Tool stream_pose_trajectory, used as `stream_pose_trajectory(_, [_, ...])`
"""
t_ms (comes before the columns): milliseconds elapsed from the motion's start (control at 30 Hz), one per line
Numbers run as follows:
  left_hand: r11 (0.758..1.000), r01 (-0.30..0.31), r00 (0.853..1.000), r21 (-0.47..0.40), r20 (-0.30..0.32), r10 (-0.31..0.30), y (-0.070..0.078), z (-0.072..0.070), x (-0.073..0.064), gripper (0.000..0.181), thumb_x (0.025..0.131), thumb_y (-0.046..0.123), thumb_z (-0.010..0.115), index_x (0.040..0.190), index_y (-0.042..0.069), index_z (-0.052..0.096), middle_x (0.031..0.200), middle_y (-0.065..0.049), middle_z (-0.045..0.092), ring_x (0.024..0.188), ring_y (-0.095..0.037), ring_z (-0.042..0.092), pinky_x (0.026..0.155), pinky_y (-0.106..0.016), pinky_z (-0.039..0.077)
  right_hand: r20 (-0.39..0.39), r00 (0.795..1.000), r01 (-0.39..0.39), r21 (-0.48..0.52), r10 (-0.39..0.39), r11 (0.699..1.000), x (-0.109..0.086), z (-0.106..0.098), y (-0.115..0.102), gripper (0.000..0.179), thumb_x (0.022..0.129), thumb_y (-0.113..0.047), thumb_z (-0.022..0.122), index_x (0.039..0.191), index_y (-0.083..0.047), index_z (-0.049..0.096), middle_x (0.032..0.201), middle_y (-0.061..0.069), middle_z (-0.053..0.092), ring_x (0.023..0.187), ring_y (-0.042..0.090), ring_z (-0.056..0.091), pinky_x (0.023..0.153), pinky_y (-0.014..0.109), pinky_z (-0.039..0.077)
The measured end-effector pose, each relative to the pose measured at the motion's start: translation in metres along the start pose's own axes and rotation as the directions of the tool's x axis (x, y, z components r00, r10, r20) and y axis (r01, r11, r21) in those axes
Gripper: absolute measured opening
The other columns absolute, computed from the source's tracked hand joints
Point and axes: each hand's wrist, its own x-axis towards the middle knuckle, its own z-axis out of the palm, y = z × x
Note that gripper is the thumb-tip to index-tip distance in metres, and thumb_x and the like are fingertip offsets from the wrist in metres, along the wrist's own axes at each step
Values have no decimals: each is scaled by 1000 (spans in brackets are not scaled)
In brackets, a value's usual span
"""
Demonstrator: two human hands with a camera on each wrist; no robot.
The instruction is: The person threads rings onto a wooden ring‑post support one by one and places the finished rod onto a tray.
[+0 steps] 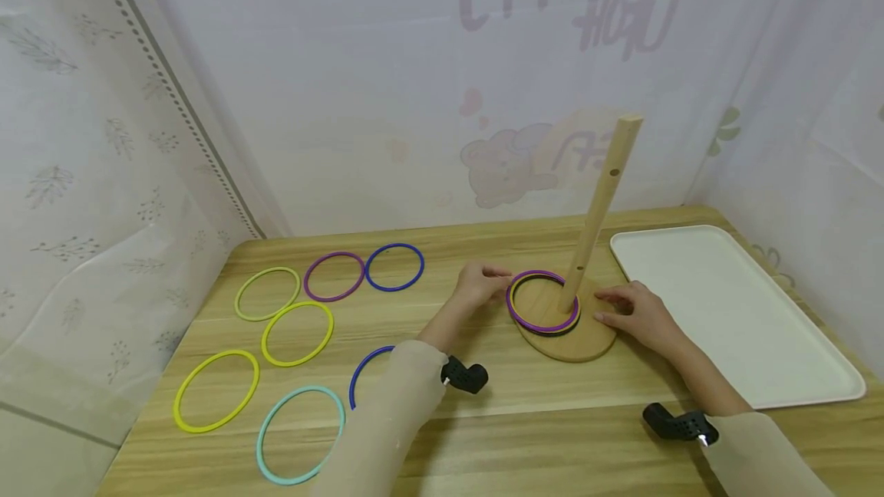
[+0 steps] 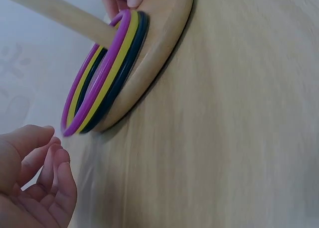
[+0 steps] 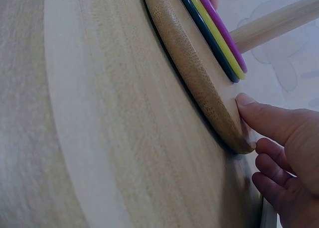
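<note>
A round wooden base [image 1: 594,340] carries an upright wooden pole [image 1: 597,213]. Around the pole's foot lie a purple ring [image 1: 514,313], a yellow ring [image 2: 113,71] and a dark ring [image 2: 127,68], stacked and shifted to the left on the base. My left hand [image 1: 478,286] is just left of the stack with fingers loosely bent; the left wrist view shows a small gap between its fingertips and the rings. With thumb on top and fingers at the side, my right hand [image 1: 638,317] pinches the base's right edge, as the right wrist view [image 3: 289,148] shows.
Left on the table lie a lime ring [image 1: 238,305], a purple ring [image 1: 306,282], blue rings [image 1: 368,271], yellow rings [image 1: 257,382] and a turquoise ring [image 1: 261,443]. My left sleeve covers part of one blue ring. A white tray [image 1: 732,305] stands at right; curtains hang behind.
</note>
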Motion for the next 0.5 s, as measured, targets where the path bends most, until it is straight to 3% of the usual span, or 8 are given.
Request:
stream_pose_trajectory(167, [1000, -3, 999, 18, 51, 2, 2, -22, -5, 22, 84, 9, 65, 103, -2, 68, 87, -12, 66, 77, -24, 63, 64, -31, 53, 1, 1000, 0, 0, 0, 1000, 0, 0, 0, 36, 78, -19, 74, 107, 0, 66, 95, 13, 57, 86, 26, 52, 74, 38, 42])
stream_pose_trajectory(333, [996, 14, 992, 90, 123, -25, 6, -56, -15, 28, 87, 13, 64, 111, 0, 64, 96, -9, 66, 90, -30, 60, 77, -41, 51, 1, 1000, 1, 6, -1, 1000, -1, -1, -1, 36, 78, -19, 74, 107, 0, 66, 95, 13, 57, 86, 26, 52, 74, 38, 42])
stream_pose_trajectory(500, [984, -75, 978, 163, 204, 40, 0, -96, -27, 29, 87, 11, 62, 112, -5, 62, 95, -12, 65, 86, -30, 60, 72, -38, 52, 0, 1000, 2, 8, -2, 1000, -1, 0, 0, 36, 78, -20, 74, 107, 0, 66, 95, 13, 57, 86, 26, 52, 74, 38, 42])
